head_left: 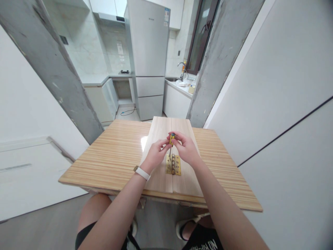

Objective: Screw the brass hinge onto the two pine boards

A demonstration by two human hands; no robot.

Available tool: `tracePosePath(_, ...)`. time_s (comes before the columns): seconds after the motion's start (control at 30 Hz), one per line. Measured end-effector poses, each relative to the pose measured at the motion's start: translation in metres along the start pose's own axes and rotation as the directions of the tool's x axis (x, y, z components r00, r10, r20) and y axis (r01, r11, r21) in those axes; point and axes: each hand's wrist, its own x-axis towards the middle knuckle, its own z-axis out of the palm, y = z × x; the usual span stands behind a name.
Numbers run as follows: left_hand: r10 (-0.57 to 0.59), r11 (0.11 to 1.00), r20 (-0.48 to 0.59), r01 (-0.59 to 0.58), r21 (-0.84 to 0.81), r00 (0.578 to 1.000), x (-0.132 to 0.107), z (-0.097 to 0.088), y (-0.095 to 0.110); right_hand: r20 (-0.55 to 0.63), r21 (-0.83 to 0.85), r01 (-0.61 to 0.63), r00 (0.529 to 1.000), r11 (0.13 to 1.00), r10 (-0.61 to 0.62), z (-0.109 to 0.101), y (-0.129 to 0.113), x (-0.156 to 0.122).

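A small screwdriver (172, 139) with a yellow and black handle stands nearly upright in the middle of the table. My right hand (186, 148) grips the handle from the right. From the left, the fingers of my left hand (155, 155) are closed around its lower part. The thin shaft points down to the left leaf of a brass hinge (177, 165); whether the tip sits in a screw is too small to tell. That hinge lies open across the seam between two pale wooden boards, the left board (159, 133) and the right board (187, 182).
Under the boards is a striped wooden table (125, 139), with my legs below its near edge. Beyond it stand a silver fridge (149, 45), kitchen counters and a sink (172, 79). White panels and grey pillars flank both sides.
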Motion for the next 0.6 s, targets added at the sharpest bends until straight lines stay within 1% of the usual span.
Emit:
tracePosePath(0.1, -0.030, 0.999, 0.000, 0.030, 0.025, 1.000, -0.002, -0.003, 0.006, -0.050, -0.077, 0.012, 0.999, 0.997, -0.016, 0.002, -0.004, -0.001)
tracePosePath(0.27, -0.026, 0.999, 0.004, 0.026, 0.047, 1.000, -0.006, -0.004, 0.010, -0.161, -0.134, 0.007, 0.986, 0.991, -0.028, 0.008, -0.004, -0.004)
tracePosePath(0.37, -0.012, 0.998, -0.027, 0.014, 0.068, 1.000, -0.007, -0.002, 0.013, -0.205, -0.150, 0.018, 0.977, 0.988, -0.049, 0.012, -0.003, -0.004)
tracePosePath(0.47, 0.011, 0.995, -0.078, -0.003, 0.102, 0.997, -0.007, 0.001, 0.018, -0.213, -0.153, 0.023, 0.975, 0.988, -0.055, 0.015, -0.006, -0.003)
tracePosePath(0.6, 0.008, 0.992, -0.158, 0.011, 0.123, 0.987, -0.006, 0.007, 0.024, -0.220, -0.175, 0.022, 0.974, 0.984, -0.061, 0.018, -0.008, -0.003)
